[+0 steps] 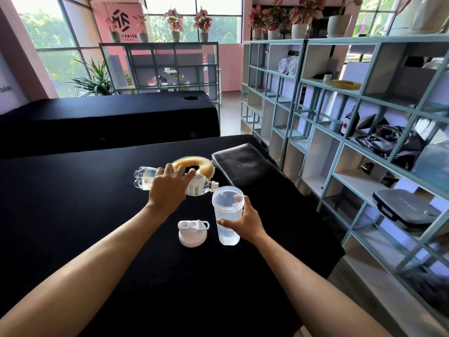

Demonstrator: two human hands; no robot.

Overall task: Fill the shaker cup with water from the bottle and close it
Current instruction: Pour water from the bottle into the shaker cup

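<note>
left hand (167, 188) grips the tipped bottle (194, 184) over the shaker cup (227, 215), which the right hand (245, 221) clasps.

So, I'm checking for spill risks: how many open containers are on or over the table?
2: the bottle, tipped in the left hand, and the shaker cup, held by the right hand.

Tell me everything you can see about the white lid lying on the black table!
The white lid looks like smooth plastic. It is round, with a raised top that has a drinking hole, a flip cap swung open and a small loop handle. It lies off the shaker cup, beside it and apart from it, on the black table. Nothing touches it except the table; both hands are busy elsewhere.
</note>
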